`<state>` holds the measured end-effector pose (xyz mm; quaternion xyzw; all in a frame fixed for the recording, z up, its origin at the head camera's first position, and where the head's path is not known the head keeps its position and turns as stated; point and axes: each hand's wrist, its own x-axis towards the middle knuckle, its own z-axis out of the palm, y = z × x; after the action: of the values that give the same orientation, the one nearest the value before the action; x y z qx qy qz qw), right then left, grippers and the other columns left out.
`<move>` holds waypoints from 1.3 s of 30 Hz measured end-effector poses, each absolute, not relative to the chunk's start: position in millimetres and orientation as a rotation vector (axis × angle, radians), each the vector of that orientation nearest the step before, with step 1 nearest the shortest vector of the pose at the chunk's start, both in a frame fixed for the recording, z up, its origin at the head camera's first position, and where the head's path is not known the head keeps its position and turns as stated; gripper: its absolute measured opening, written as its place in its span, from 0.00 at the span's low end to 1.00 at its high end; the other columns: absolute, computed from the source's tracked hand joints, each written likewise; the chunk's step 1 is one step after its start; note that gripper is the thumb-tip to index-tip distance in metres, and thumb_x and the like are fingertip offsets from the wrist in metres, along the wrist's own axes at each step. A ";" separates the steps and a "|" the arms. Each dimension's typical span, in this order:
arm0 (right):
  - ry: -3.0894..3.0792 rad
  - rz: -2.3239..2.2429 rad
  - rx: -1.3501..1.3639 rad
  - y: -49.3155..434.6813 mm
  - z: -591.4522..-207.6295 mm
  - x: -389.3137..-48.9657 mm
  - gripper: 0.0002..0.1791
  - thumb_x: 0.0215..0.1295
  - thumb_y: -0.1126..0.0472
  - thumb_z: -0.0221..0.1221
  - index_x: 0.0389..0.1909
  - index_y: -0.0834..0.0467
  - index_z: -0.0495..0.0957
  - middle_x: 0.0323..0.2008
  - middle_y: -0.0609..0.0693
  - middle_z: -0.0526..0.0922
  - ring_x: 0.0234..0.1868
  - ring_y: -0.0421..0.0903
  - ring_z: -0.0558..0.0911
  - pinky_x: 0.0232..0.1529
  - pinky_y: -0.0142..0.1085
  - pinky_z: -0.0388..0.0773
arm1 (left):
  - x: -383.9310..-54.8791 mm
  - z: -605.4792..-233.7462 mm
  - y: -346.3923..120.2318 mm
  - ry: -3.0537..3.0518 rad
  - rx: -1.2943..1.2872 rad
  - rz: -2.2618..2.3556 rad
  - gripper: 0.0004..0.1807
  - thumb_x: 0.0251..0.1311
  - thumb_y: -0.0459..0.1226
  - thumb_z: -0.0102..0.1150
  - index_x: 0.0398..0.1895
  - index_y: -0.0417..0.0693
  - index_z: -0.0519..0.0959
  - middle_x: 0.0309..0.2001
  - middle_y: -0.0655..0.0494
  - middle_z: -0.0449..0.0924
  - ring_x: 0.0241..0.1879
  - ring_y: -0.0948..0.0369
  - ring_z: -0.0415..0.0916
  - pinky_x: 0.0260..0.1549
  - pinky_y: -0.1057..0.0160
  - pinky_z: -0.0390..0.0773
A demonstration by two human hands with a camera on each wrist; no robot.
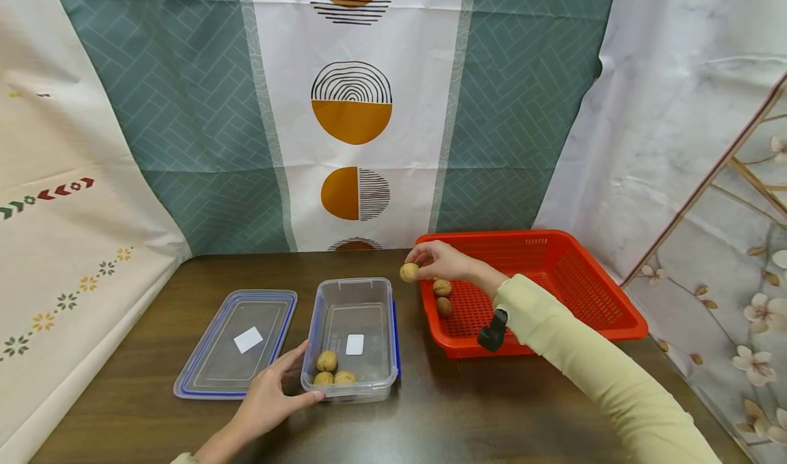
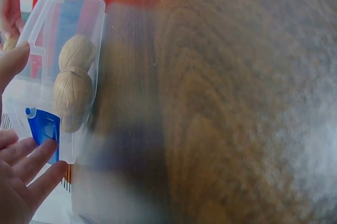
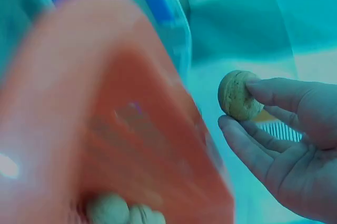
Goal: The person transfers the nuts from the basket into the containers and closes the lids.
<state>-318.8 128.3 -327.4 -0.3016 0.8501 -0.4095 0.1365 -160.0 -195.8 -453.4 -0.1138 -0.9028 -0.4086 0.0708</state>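
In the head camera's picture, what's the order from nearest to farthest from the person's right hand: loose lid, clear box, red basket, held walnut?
1. Walnut: pinched in the right hand.
2. Red basket: on the right, its left rim right by the hand.
3. Clear box: to the hand's left.
4. Loose lid: farther left, beyond the box.

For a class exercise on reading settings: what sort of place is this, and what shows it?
Probably a makeshift indoor work corner, though I can't tell which room. Patterned cloths hang behind and beside a table, which holds a tub and a basket.
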 end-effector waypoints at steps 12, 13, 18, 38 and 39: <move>2.460 -1.222 -0.854 75.2 -356.0 -276.9 0.12 0.53 0.68 0.62 0.40 0.62 0.77 0.37 0.53 0.81 0.40 0.48 0.79 0.41 0.33 0.78 | -160.7 -455.8 -195.2 -2.676 -0.368 -1.229 0.46 0.36 0.49 0.73 0.62 0.43 0.66 0.57 0.45 0.70 0.47 0.53 0.76 0.41 0.56 0.78; 2.468 -1.210 -0.872 71.8 -358.7 -273.7 0.12 0.53 0.68 0.63 0.40 0.62 0.77 0.36 0.53 0.81 0.39 0.47 0.79 0.40 0.32 0.78 | -161.1 -455.6 -195.0 -2.680 -0.365 -1.228 0.46 0.36 0.49 0.73 0.62 0.43 0.66 0.57 0.45 0.70 0.47 0.53 0.76 0.41 0.56 0.78; 2.452 -1.173 -0.926 53.6 -371.7 -257.7 0.12 0.51 0.68 0.64 0.38 0.62 0.77 0.34 0.53 0.81 0.36 0.47 0.79 0.37 0.30 0.78 | -162.2 -454.1 -194.1 -2.693 -0.354 -1.234 0.46 0.37 0.49 0.72 0.63 0.44 0.65 0.58 0.45 0.70 0.48 0.53 0.75 0.41 0.56 0.78; 2.622 -0.769 -0.940 9.7 -407.9 -241.3 0.11 0.40 0.67 0.68 0.28 0.59 0.78 0.21 0.48 0.78 0.23 0.35 0.71 0.25 0.23 0.66 | -161.8 -452.6 -192.0 -2.671 -0.371 -1.236 0.45 0.37 0.49 0.73 0.62 0.44 0.66 0.57 0.47 0.71 0.46 0.54 0.76 0.40 0.58 0.79; 2.629 -0.759 -0.930 8.6 -408.5 -241.1 0.11 0.40 0.66 0.68 0.28 0.59 0.78 0.21 0.47 0.78 0.23 0.35 0.71 0.25 0.23 0.66 | -161.8 -452.6 -192.1 -2.673 -0.368 -1.238 0.45 0.37 0.49 0.73 0.62 0.44 0.66 0.57 0.48 0.71 0.46 0.55 0.76 0.40 0.58 0.79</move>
<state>-241.1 8.6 -408.5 -0.3194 0.9024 -0.2606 0.1256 -161.8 -192.1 -452.6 -0.1234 -0.8971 -0.4154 0.0864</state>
